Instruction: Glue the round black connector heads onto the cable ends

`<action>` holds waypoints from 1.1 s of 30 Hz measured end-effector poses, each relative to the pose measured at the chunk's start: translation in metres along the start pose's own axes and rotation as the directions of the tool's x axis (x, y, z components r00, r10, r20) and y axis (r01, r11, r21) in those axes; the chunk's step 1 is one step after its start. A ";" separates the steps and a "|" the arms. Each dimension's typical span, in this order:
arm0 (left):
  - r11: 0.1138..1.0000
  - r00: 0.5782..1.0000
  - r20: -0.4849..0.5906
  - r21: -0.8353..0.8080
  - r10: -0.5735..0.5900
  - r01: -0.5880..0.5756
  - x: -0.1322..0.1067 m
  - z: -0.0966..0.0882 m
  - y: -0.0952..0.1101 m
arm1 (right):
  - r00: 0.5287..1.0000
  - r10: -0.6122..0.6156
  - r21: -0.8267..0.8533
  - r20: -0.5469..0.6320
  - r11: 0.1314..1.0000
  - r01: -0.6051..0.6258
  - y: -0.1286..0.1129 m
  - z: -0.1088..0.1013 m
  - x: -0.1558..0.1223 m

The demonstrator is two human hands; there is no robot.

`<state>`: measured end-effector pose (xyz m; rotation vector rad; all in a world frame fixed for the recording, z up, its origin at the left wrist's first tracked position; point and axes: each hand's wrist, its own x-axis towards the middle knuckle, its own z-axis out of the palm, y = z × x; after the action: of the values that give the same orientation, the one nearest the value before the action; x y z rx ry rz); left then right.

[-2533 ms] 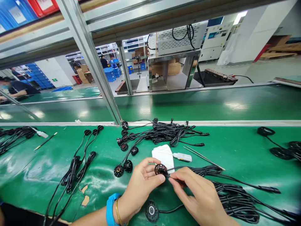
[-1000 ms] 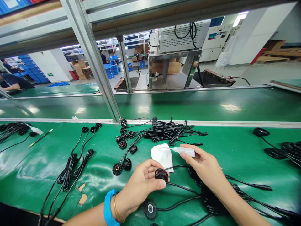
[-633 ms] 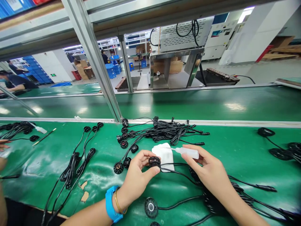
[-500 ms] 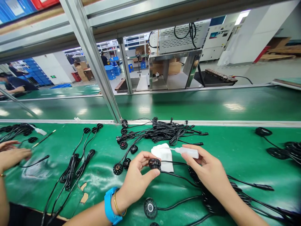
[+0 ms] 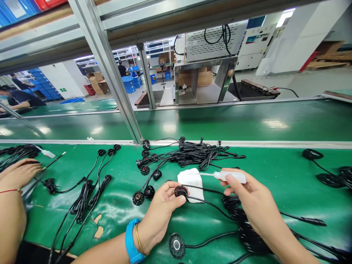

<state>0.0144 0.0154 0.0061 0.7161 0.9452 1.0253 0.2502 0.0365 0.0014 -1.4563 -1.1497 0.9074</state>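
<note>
My left hand [image 5: 161, 209] pinches a small round black motor [image 5: 180, 191] with a black cable running off to the right. My right hand [image 5: 249, 198] holds a small white squeeze bottle [image 5: 230, 176], its thin nozzle pointing left over a folded white cloth [image 5: 191, 182] on the green mat. The nozzle tip is a short way above and right of the motor. Another round motor part [image 5: 176, 245] lies flat near my left wrist.
A pile of coiled black cables with motors [image 5: 189, 154] lies behind the cloth. More cable bundles lie at left [image 5: 88, 190] and right [image 5: 334, 174]. A co-worker's hand [image 5: 19, 174] rests at the left edge. A metal post [image 5: 110, 77] rises behind, before a green conveyor [image 5: 233, 121].
My right hand left the motor's cable, picked up the white bottle and brought it toward the motor. A co-worker's hand came in at the left with a motor and cable.
</note>
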 end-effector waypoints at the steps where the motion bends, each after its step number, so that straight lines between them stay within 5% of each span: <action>1: 1.000 1.000 0.004 -0.017 0.001 -0.001 0.000 0.000 -0.001 | 1.000 0.013 0.023 -0.009 1.000 -0.012 0.001 -0.001 0.000; 9: 0.996 0.996 0.051 -0.057 0.074 -0.071 -0.001 0.004 -0.003 | 0.993 -0.111 -0.089 0.044 0.989 0.114 -0.005 -0.010 -0.008; 25: 0.997 0.998 0.040 -0.069 0.042 -0.039 -0.002 0.006 -0.002 | 0.934 -0.354 -0.329 0.049 0.877 0.350 -0.009 -0.005 -0.022; 33: 0.997 0.998 0.041 -0.064 0.046 -0.044 -0.002 0.004 -0.004 | 0.738 -0.662 -0.227 0.131 0.705 0.672 -0.022 -0.003 -0.027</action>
<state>0.0192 0.0120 0.0050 0.7069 0.8598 1.0706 0.2416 0.0099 0.0225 -1.0686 -1.7247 0.2699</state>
